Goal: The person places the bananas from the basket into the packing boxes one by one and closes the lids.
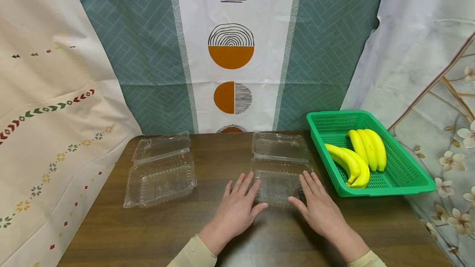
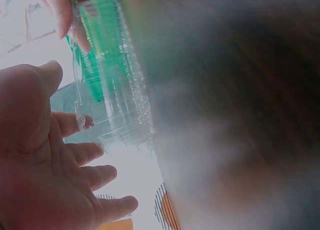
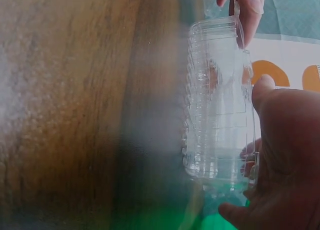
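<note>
A clear plastic clamshell container [image 1: 279, 180] lies with its lid folded back on the table in front of me. My left hand [image 1: 237, 209] is at its near left corner, fingers spread and fairly straight. At the right side is my right hand [image 1: 320, 209], its fingers extended over or against the rim. In the left wrist view, the left fingertips [image 2: 92, 152] are at the container's edge; whether they all touch it I cannot tell. The right wrist view shows the container [image 3: 220, 104] beside the right palm, with some fingers behind the clear plastic. Neither hand grips anything.
Another clear clamshell container [image 1: 161, 180] lies unfolded at the left of the wooden table [image 1: 163, 226]. At the right stands a green basket [image 1: 404, 188] holding two bunches of bananas [image 1: 372, 147]. A patterned curtain [image 1: 152, 94] hangs behind the table.
</note>
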`<state>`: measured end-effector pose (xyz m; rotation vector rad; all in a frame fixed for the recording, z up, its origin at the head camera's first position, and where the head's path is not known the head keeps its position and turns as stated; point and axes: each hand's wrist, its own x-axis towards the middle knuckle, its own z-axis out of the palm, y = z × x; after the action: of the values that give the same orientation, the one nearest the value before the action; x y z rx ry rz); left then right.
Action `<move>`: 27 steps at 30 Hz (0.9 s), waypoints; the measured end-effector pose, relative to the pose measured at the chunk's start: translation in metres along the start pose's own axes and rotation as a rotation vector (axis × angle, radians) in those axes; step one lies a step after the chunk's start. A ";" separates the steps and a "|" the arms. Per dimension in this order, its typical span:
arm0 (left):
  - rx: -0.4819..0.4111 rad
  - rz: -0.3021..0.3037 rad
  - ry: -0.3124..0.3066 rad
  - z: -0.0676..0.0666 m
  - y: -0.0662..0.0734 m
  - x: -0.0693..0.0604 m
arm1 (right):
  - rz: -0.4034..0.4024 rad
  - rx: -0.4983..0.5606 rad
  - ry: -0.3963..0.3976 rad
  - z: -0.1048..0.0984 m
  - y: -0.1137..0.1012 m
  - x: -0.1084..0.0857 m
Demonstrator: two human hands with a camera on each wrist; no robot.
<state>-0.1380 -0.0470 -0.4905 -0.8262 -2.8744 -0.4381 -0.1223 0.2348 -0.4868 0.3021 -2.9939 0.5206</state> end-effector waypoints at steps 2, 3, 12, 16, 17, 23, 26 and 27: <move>0.000 -0.003 -0.001 0.000 -0.001 0.000 | -0.004 0.003 -0.001 0.001 0.001 0.001; -0.001 -0.006 -0.002 0.001 -0.001 -0.001 | -0.007 0.004 -0.001 0.001 0.001 0.001; -0.015 -0.030 -0.007 -0.001 -0.004 -0.004 | -0.026 0.017 -0.008 0.001 -0.003 0.005; -0.011 -0.037 -0.004 -0.002 -0.006 -0.006 | -0.034 0.021 0.000 0.002 -0.006 0.006; -0.011 -0.038 -0.001 -0.002 -0.007 -0.007 | -0.038 0.021 0.000 0.002 -0.006 0.007; -0.013 -0.040 0.014 -0.003 -0.011 -0.009 | -0.045 0.028 -0.010 0.005 -0.008 0.012; -0.019 -0.048 0.010 -0.004 -0.012 -0.010 | -0.050 0.028 -0.011 0.006 -0.009 0.013; -0.020 -0.052 0.008 -0.004 -0.012 -0.011 | -0.051 0.028 -0.013 0.006 -0.010 0.014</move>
<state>-0.1354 -0.0636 -0.4920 -0.7528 -2.8942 -0.4749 -0.1343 0.2214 -0.4880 0.3846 -2.9849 0.5583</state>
